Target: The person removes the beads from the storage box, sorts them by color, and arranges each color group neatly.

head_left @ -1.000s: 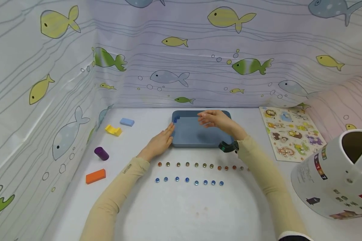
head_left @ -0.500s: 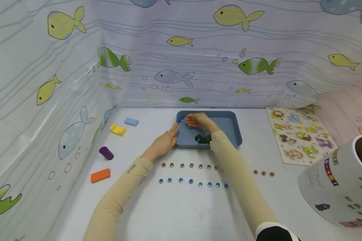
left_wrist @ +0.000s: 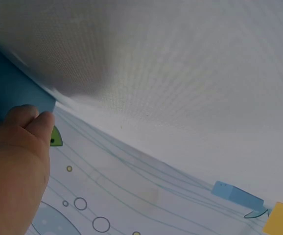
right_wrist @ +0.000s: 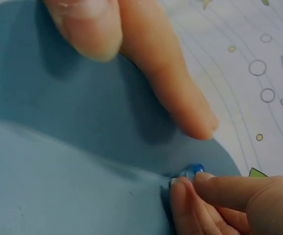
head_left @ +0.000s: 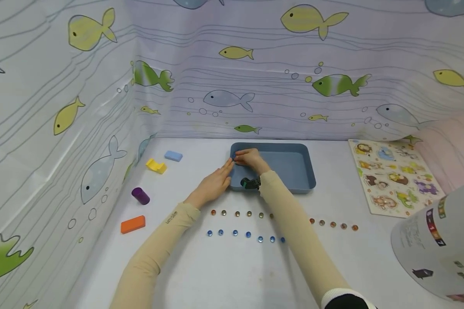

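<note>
A blue tray lies at the back of the white table. My left hand rests with straight fingers against the tray's left wall; in the left wrist view that hand touches the tray edge. My right hand reaches into the tray's far left corner. In the right wrist view my right hand pinches a blue glass bead against the corner wall, with the other fingers stretched out above it. Two rows lie in front of the tray: brown and orange beads and blue beads.
At the left lie a blue block, a yellow block, a purple cylinder and an orange block. An animal puzzle board lies at the right, with a white bucket in front of it. Fish-print curtains wall in the table.
My right hand has moved left across the tray into its far left corner and lowered onto the blue bead. The left hand has stayed at the tray's side.
</note>
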Motion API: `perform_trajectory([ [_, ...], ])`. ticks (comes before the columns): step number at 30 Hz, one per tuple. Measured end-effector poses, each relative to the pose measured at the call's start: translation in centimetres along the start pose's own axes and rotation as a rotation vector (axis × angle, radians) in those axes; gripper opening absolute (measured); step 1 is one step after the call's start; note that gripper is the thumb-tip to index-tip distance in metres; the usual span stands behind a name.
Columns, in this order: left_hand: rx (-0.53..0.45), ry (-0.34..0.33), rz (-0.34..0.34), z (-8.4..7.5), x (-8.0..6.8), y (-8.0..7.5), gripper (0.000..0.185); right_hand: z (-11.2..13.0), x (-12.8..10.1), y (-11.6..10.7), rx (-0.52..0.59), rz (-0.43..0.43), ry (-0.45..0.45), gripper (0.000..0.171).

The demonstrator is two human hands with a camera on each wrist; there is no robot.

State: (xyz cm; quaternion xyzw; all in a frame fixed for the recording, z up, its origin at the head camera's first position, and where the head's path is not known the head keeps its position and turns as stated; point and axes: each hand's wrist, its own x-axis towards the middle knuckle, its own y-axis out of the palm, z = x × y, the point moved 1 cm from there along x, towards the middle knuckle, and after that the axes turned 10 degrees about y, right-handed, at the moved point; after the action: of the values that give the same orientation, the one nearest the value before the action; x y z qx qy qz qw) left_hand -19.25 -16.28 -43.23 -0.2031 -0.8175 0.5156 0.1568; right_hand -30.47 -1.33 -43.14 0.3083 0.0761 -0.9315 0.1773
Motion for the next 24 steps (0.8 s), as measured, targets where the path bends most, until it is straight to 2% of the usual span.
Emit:
perform_trajectory([
  [5, -0.007, -0.010, 0.008, -0.1, 0.0, -0.1, 0.055, -0.1, -0.1, 0.4, -0.110, -0.097, -0.032, 0.036],
  [11, -0.008, -0.011, 0.023, -0.1, -0.1, 0.0, 0.056, -0.2, 0.0, 0.9, -0.178, -0.113, -0.080, 0.034],
  [15, -0.007, -0.012, 0.016, -0.2, -0.2, 0.0, 0.056, -0.2, 0.0, 0.9, -0.103, -0.067, -0.078, 0.032],
  [19, -0.004, -0.011, 0.009, -0.1, -0.2, 0.0, 0.056, -0.3, 0.2, 0.5, 0.000, 0.003, -0.052, 0.038],
  [24, -0.002, -0.006, 0.006, 0.0, -0.1, 0.0, 0.056, -0.3, 0.1, -0.3, 0.013, 0.034, -0.034, 0.045],
])
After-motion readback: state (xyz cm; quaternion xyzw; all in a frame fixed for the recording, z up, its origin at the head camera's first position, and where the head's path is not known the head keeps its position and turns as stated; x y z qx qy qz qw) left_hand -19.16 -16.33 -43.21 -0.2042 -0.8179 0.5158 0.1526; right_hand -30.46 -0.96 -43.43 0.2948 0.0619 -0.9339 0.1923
